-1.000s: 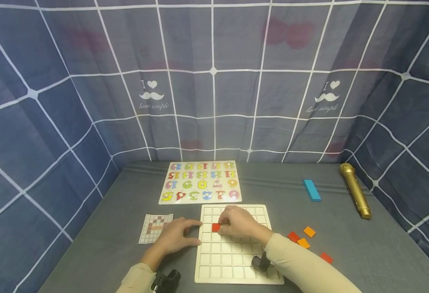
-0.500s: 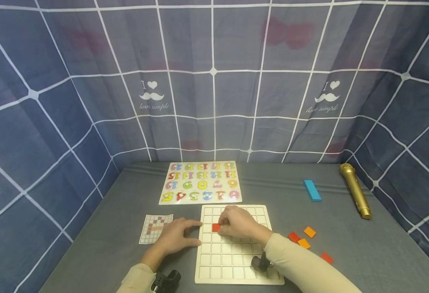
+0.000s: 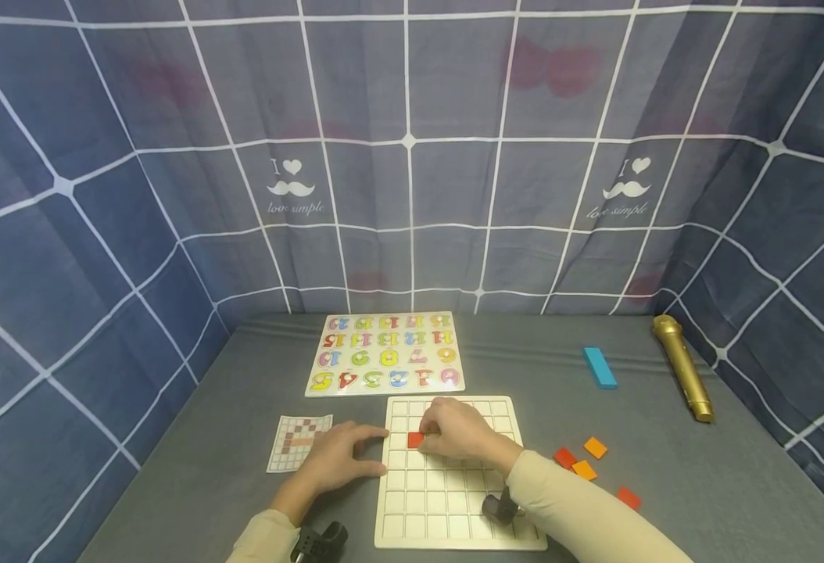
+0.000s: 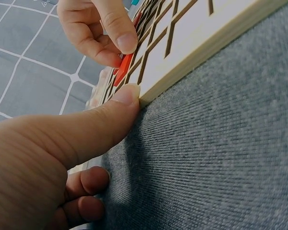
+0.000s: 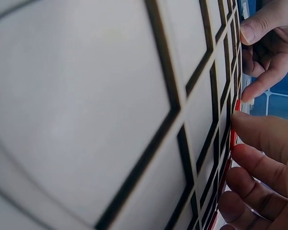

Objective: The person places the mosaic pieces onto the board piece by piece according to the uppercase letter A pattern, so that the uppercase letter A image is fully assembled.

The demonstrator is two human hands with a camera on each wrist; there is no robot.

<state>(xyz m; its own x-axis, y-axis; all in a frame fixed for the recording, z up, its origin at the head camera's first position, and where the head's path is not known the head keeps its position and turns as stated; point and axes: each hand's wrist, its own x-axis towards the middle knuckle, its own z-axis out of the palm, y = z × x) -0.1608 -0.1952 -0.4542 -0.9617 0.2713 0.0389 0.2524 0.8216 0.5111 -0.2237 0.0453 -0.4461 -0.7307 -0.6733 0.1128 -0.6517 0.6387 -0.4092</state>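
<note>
A pale gridded board lies flat before me. My right hand pinches a red square tile between thumb and index finger, low over the board's upper left cells. The right wrist view shows the thumb and index fingertips at this tile, plus more red on the board, partly hidden behind the curled fingers. At the board's left edge, my left hand rests with thumb and index finger extended, the thumb tip touching the board's side in the left wrist view. A printed pattern card lies beside that hand.
Behind the board lies a number puzzle. Loose orange tiles and red tiles lie to the right. A blue block and a gold microphone are farther back, near the curtain.
Both hands and the red tile stay in nearly the same place. The whole head view has shifted very slightly downward.
</note>
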